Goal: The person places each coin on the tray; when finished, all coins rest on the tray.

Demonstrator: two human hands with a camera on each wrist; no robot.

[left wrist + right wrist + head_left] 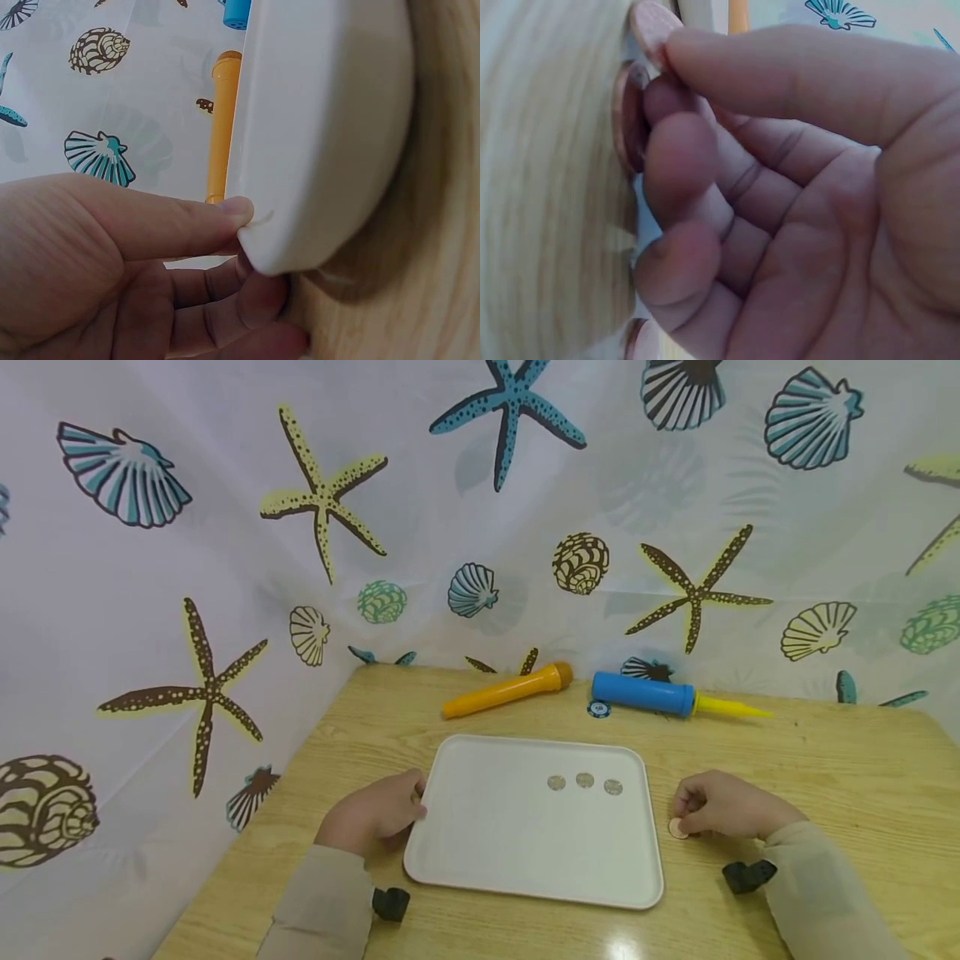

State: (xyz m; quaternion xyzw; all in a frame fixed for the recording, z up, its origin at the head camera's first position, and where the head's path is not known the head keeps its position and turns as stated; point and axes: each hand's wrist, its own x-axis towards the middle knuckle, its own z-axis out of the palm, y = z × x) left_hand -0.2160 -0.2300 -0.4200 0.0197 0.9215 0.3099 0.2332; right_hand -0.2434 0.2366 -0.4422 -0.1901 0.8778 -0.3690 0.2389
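My left hand (378,810) pinches the left rim of a white rectangular tray (487,835), thumb on top and fingers curled beneath the edge in the left wrist view. Three silvery coins lie in a short row on the tray: a left coin (557,783), a middle coin (585,780) and a right coin (613,787). Just right of the tray, my right hand (723,806) pinches a copper coin (654,30) between thumb and forefinger, low over the table. Behind its fingertips stands out a second copper coin (628,116); another coin (643,341) shows below, mostly hidden.
Behind the tray lie an orange toy microphone (506,691) and a blue hand pump (643,693) with a yellow nozzle. A dark poker chip (599,709) sits by the pump. A shell-and-starfish curtain (420,527) borders the wooden table (375,718) at the back and left.
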